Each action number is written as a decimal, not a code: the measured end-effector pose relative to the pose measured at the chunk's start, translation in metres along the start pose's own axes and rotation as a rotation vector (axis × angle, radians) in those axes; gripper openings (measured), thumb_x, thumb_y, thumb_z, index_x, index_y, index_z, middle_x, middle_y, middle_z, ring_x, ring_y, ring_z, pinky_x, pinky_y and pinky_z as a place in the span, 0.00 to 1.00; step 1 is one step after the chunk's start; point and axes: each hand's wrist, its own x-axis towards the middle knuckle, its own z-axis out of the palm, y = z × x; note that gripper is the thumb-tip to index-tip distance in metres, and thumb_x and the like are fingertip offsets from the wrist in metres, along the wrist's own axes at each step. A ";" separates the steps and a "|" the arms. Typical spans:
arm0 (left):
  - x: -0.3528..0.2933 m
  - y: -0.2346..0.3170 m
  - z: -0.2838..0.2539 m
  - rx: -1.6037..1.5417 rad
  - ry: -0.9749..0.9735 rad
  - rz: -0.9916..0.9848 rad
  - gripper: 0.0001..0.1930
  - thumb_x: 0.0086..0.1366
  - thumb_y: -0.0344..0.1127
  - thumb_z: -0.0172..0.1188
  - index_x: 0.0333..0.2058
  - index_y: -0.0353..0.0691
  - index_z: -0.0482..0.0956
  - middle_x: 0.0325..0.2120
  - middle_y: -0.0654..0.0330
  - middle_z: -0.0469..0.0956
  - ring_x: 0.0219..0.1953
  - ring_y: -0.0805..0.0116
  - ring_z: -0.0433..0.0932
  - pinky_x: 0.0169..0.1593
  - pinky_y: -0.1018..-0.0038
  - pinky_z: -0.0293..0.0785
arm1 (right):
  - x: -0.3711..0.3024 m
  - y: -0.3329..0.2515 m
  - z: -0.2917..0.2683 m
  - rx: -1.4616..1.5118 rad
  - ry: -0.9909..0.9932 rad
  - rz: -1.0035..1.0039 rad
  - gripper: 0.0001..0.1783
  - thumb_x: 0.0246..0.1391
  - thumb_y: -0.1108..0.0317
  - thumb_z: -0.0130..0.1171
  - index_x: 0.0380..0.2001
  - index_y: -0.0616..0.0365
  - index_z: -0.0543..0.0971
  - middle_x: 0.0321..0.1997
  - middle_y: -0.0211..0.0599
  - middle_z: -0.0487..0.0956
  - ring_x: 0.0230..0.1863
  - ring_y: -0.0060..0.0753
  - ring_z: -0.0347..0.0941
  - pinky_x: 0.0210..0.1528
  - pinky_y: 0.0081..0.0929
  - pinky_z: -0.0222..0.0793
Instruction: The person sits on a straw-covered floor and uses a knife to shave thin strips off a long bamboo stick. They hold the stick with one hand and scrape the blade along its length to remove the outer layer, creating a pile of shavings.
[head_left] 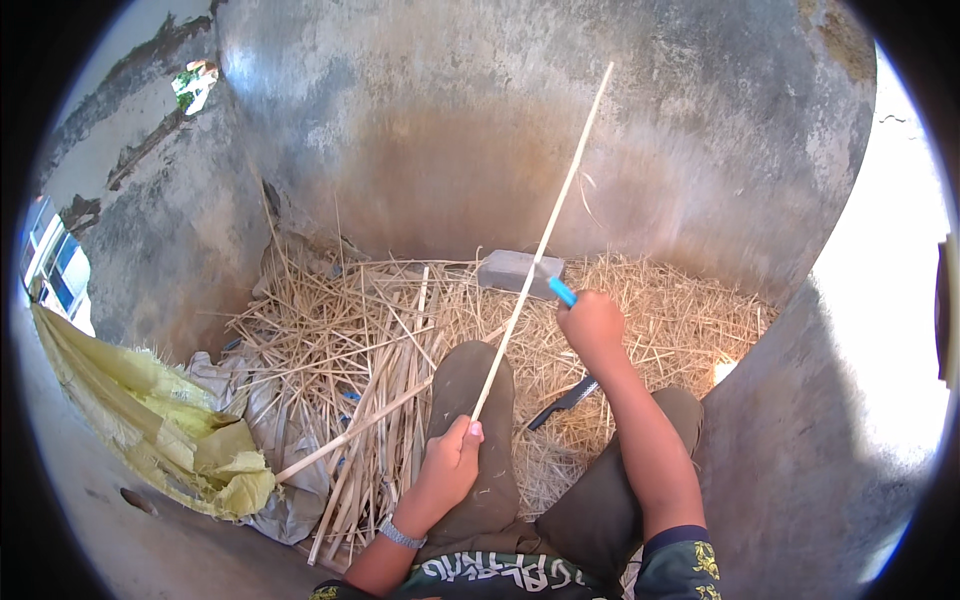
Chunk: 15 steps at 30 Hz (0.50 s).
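A long, thin pale wooden stick [549, 230] slants up and away from my left hand [452, 468], whose fingers are wrapped round its lower end above my left knee. My right hand [593, 328] grips a knife [562, 291] by its light blue handle. The knife's short blade lies against or very close to the stick, about midway along it; contact is hard to tell. A thin curled shaving [588, 197] hangs at the stick's upper part. Below my right hand, a black-handled blade [563, 402] lies on the shavings between my legs.
A grey block [508, 269] rests on the straw-like shavings [660, 310] near the back wall [450, 130]. Split sticks [385, 400] pile up at my left. Beside them, a torn yellow sheet [170, 425] hangs over the low wall. Another wall [800, 400] rises at my right.
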 end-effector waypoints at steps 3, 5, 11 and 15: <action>0.004 -0.006 -0.001 -0.012 0.018 -0.026 0.13 0.76 0.37 0.48 0.33 0.33 0.71 0.16 0.45 0.70 0.18 0.48 0.70 0.26 0.64 0.66 | -0.032 -0.018 0.013 -0.118 -0.047 -0.303 0.13 0.54 0.59 0.60 0.24 0.55 0.85 0.21 0.43 0.81 0.24 0.47 0.81 0.29 0.43 0.76; 0.004 -0.005 0.002 0.008 0.053 -0.015 0.13 0.75 0.37 0.49 0.33 0.33 0.71 0.16 0.45 0.70 0.18 0.46 0.71 0.26 0.64 0.65 | -0.060 -0.032 0.021 -0.112 -0.128 -0.435 0.12 0.53 0.60 0.60 0.25 0.55 0.86 0.22 0.42 0.82 0.25 0.46 0.81 0.29 0.42 0.77; 0.005 0.007 0.010 0.136 0.111 -0.020 0.13 0.75 0.36 0.50 0.32 0.33 0.69 0.17 0.43 0.70 0.20 0.42 0.73 0.24 0.60 0.64 | -0.017 0.000 0.028 -0.175 -0.242 -0.190 0.13 0.54 0.61 0.57 0.29 0.55 0.86 0.26 0.46 0.83 0.29 0.48 0.83 0.34 0.43 0.79; 0.010 0.006 0.008 0.140 0.059 -0.020 0.13 0.75 0.36 0.49 0.32 0.34 0.68 0.18 0.40 0.71 0.23 0.37 0.74 0.25 0.56 0.64 | 0.002 0.004 0.025 -0.210 -0.189 -0.066 0.14 0.54 0.60 0.57 0.28 0.57 0.87 0.28 0.48 0.84 0.31 0.50 0.84 0.36 0.43 0.79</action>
